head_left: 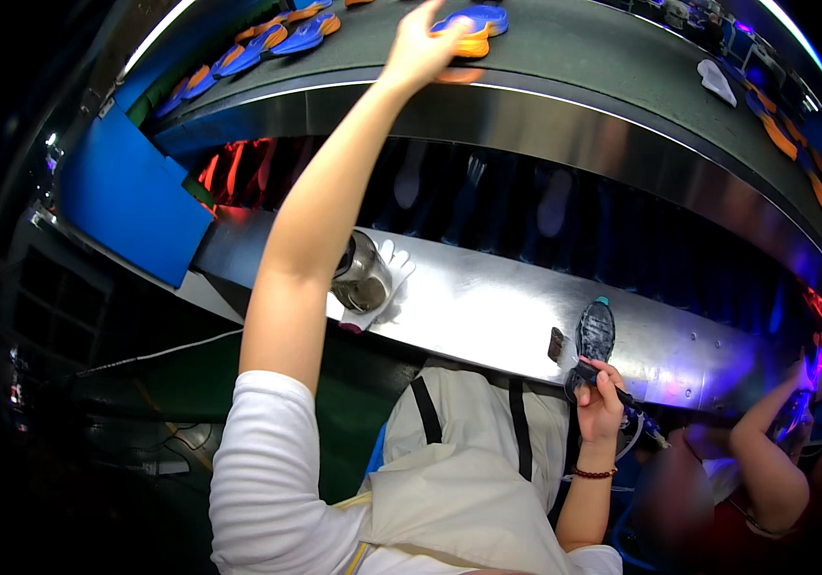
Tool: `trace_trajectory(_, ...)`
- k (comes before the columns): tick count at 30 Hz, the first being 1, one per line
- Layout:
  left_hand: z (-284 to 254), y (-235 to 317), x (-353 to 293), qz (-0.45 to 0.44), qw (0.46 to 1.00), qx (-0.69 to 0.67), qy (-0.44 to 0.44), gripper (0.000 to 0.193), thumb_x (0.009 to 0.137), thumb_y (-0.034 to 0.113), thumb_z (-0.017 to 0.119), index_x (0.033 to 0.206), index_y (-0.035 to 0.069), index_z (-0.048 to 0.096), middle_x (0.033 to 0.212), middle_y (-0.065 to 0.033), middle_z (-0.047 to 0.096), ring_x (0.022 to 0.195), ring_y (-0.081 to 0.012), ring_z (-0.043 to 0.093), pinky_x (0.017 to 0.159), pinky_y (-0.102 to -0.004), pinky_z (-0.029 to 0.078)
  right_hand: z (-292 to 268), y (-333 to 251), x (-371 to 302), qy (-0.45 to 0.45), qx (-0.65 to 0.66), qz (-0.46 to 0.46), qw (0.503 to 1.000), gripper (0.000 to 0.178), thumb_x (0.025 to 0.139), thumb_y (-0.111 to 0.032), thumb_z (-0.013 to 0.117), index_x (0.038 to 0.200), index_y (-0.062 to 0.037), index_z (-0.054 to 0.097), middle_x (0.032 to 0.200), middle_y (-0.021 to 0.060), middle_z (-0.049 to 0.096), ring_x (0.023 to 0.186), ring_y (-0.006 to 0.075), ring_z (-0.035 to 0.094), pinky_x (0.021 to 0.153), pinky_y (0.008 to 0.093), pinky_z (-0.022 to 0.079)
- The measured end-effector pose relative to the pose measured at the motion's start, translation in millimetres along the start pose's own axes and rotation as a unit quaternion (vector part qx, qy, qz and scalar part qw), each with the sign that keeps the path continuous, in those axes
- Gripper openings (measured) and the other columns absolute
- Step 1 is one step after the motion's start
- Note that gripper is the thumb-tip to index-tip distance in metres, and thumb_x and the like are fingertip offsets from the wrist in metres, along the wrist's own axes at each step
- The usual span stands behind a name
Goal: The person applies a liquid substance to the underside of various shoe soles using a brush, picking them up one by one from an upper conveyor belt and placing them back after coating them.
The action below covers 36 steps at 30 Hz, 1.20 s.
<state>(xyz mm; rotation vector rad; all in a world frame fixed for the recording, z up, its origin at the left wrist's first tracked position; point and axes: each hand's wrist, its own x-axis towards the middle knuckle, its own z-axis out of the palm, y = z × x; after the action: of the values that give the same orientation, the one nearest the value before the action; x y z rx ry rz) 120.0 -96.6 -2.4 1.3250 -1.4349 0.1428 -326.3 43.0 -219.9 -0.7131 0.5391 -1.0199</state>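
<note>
My left hand [421,48] is stretched far forward over the green conveyor belt, fingers apart and slightly blurred. It overlaps the left end of a blue-and-orange shoe sole [484,21]; whether it presses on the sole I cannot make out. Low on the right, my right hand [601,407] is closed round the dark handle of a flat brush [557,344], its bristles pointing up and left. Just beyond that hand, a dark grey shoe piece [596,328] with a teal tip lies on the metal bench; its near end is partly hidden.
On the metal bench [468,297] a clear container [361,278] with dark contents stands beside a white glove [395,268]. More blue-and-orange soles [306,35] lie on the belt [564,48]. Shoe pieces sit in a dark lower level. Another person's arm [770,450] is at right.
</note>
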Motion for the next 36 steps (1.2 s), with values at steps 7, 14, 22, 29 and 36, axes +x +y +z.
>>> trace_trajectory(7, 24, 23, -13, 0.032, 0.956, 0.292, 0.023, 0.038, 0.079, 0.034, 0.056, 0.095, 0.000, 0.059, 0.095, -0.0151, 0.059, 0.089, -0.0243, 0.056, 0.079, -0.0342, 0.043, -3, -3, -9, 0.044, 0.003, 0.001, 0.999, 0.019, 0.084, -0.011, 0.050, 0.098, 0.0027, 0.055, 0.100, 0.0202, 0.060, 0.053, 0.0118, 0.050, 0.051, 0.0221, 0.040)
trace_trajectory(14, 3, 66, -87, -0.046, 0.939, -0.228, 0.252, 0.029, 0.081, 0.018, 0.054, 0.099, -0.004, 0.051, 0.100, -0.0127, 0.053, 0.089, -0.0198, 0.053, 0.079, -0.0291, 0.044, -8, -5, -8, 0.053, 0.011, 0.006, 0.999, 0.019, 0.084, -0.011, 0.050, 0.097, 0.0022, 0.055, 0.099, 0.0191, 0.060, 0.054, 0.0116, 0.050, 0.052, 0.0216, 0.040)
trace_trajectory(22, 1, 57, -221, -0.252, 0.663, -0.702, -0.067, 0.064, 0.081, 0.039, 0.047, 0.129, 0.000, 0.032, 0.121, -0.0215, 0.045, 0.108, -0.0332, 0.049, 0.092, -0.0505, 0.039, -7, -11, -7, 0.028, 0.032, -0.015, 0.999, 0.019, 0.085, -0.009, 0.049, 0.099, 0.0025, 0.054, 0.100, 0.0197, 0.060, 0.057, 0.0126, 0.051, 0.055, 0.0222, 0.041)
trace_trajectory(29, 82, 64, -338, -0.444, 0.453, -0.750, -0.191, 0.068, 0.084, 0.046, 0.037, 0.130, -0.003, 0.029, 0.124, -0.0233, 0.041, 0.109, -0.0339, 0.048, 0.094, -0.0466, 0.038, 6, -21, -4, -0.003, -0.005, -0.043, 0.999, 0.027, 0.081, -0.006, 0.054, 0.106, 0.0051, 0.051, 0.107, 0.0184, 0.056, 0.080, 0.0156, 0.056, 0.069, 0.0245, 0.045)
trace_trajectory(36, 102, 123, -356, -0.456, 0.384, -0.773, -0.214, 0.098, 0.072, 0.078, 0.019, 0.133, 0.002, 0.027, 0.125, -0.0233, 0.040, 0.115, -0.0356, 0.042, 0.093, -0.0486, 0.037, 21, -18, 7, -0.045, -0.060, -0.048, 0.996, 0.025, 0.079, 0.001, 0.054, 0.103, 0.0030, 0.053, 0.108, 0.0201, 0.056, 0.089, 0.0188, 0.057, 0.082, 0.0280, 0.045)
